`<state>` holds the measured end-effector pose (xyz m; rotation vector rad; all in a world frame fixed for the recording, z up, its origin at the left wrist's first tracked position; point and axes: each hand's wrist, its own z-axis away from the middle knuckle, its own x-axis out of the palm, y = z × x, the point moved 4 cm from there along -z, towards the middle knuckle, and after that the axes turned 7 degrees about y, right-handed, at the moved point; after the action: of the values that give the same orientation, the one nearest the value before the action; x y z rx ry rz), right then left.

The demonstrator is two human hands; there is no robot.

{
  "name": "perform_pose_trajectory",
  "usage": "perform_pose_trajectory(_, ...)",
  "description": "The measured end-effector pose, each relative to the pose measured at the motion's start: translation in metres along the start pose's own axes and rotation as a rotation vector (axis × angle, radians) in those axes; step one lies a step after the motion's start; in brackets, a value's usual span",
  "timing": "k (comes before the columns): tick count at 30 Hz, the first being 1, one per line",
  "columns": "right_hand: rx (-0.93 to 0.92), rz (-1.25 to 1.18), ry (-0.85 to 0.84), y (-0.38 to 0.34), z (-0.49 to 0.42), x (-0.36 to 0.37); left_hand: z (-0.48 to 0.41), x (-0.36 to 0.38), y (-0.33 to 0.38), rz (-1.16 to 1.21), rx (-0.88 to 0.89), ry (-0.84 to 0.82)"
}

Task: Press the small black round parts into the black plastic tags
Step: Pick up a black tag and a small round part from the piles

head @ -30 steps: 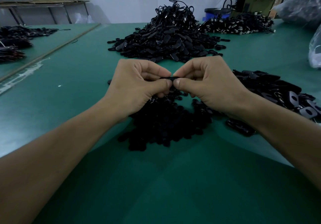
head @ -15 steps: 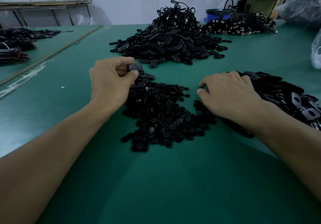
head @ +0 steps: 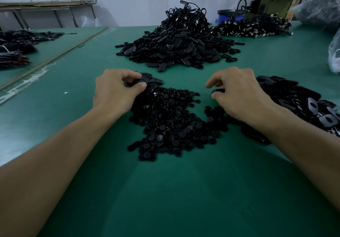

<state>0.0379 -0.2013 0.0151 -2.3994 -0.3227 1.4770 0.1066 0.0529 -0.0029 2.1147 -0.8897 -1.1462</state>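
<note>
A heap of small black round parts (head: 171, 122) lies on the green table between my arms. My left hand (head: 116, 89) hovers at the heap's far left edge, thumb and fingers pinching a black plastic tag (head: 141, 79). My right hand (head: 237, 91) is at the heap's right side with fingers curled, pinching a small black round part (head: 217, 91) between thumb and fingers. A pile of black plastic tags with holes (head: 298, 104) lies just right of my right hand.
A big mound of black tags (head: 178, 42) rises farther back in the middle, with another pile (head: 252, 28) behind it at the right. More dark parts (head: 16, 47) sit at far left. A clear plastic bag (head: 334, 53) lies at the right edge.
A second ago both hands were together above the heap, pinching one tag. They parted; my left hand carried the tag to the far left, my right hand dropped and picked up a round part.
</note>
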Motion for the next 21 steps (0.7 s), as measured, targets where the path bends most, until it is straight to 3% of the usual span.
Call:
perform_pose_trajectory(4, 0.012, -0.105, 0.055, 0.003, -0.003, -0.001, 0.000, 0.000, 0.000, -0.012, 0.014, 0.025)
perform_pose_trajectory(7, 0.004, -0.166, 0.121, 0.001, -0.003, -0.006, 0.005, -0.004, 0.014, -0.017, 0.145, 0.072)
perform_pose_trajectory(10, -0.010, -0.392, 0.162, -0.006, 0.000, -0.011, 0.020, -0.001, 0.039, 0.094, 0.289, 0.052)
perform_pose_trajectory(15, -0.043, -0.940, -0.014, -0.027, 0.008, -0.007, 0.039, 0.017, 0.059, 0.303, 0.280, -0.181)
perform_pose_trajectory(18, -0.046, -1.046, -0.058, -0.031, 0.009, -0.004, 0.042, 0.023, 0.059, 0.364, 0.250, -0.297)
perform_pose_trajectory(21, -0.036, -0.990, -0.027, -0.028, 0.008, -0.002, 0.040, 0.021, 0.057, 0.456, 0.183, -0.310)
